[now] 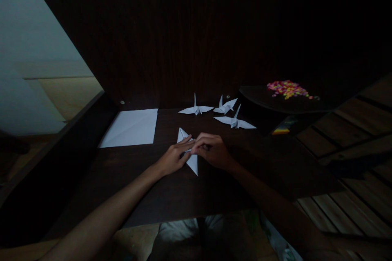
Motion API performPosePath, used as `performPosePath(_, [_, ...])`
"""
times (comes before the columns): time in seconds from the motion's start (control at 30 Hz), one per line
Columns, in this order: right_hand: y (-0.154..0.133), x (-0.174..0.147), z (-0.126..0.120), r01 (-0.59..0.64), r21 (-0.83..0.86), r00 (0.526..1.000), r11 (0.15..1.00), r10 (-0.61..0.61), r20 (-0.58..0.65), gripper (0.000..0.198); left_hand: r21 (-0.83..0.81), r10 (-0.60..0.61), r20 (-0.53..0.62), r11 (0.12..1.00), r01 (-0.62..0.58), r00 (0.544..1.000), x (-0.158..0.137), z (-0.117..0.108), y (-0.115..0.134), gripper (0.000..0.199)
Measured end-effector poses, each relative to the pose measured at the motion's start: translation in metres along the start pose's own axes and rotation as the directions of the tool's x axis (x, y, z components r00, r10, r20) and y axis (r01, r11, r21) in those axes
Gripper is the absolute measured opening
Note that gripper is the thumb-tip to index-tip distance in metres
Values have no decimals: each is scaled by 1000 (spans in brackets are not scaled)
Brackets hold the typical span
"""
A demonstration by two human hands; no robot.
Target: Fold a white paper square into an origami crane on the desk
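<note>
Worktop (143, 195), dark wood: near edge at 6 o'clock, side board (58, 167) at 9, tall back panel (183, 40) at 12; uncovered wood at 8 o'clock from the paper.
Folded paper (192, 164), white, one: mid-worktop, pointed ends at 11 and 5 o'clock; middle hidden by fingers.
Blank sheet (130, 128): 10 o'clock.
Paper birds (196, 110), three: 12 to 2 o'clock.
Beads (288, 89), on curved shelf (255, 93): 2 o'clock; yellow item (281, 131) beneath, indistinct in shadow.
Left hand (176, 158): fingers extended, laid over the paper.
Right hand (212, 149): fingers curled, tips at the paper; pinch unclear.
</note>
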State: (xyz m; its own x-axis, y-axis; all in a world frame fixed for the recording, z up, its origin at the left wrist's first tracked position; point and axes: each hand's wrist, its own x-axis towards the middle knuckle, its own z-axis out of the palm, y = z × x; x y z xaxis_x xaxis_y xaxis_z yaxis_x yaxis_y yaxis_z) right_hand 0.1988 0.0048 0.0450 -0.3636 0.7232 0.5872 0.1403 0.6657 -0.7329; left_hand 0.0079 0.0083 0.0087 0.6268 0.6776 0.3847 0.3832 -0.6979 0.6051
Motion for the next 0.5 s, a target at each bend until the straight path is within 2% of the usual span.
performPosePath(0.13, [-3, 0, -3, 74, 15, 993, 997, -75, 86, 19, 147, -21, 77, 989, 9, 997, -3, -1, -14, 50])
performPosePath(0.2, [-4, 1, -6, 60, -10, 993, 998, -59, 106, 19, 176, -25, 123, 984, 3, 992, -4, -4, -17, 59])
performPosePath(0.3, [1, 3, -10, -23, -128, 999, 991, 28, 33, 19, 182, -50, 194, 983, 14, 980, -4, -9, -17, 72])
performPosePath(0.4, [11, 5, -13, -129, -304, 992, 944, 123, -38, 16, 179, -99, 199, 982, 63, 975, -5, -13, -14, 83])
performPosePath(0.43, [15, 5, -14, -164, -348, 986, 923, 167, -22, 16, 173, -107, 191, 982, 73, 976, -5, -14, -13, 85])
performPosePath(0.5, [23, 4, -15, -183, -421, 964, 888, 245, 99, 16, 156, -105, 185, 985, 77, 977, -6, -15, -12, 88])
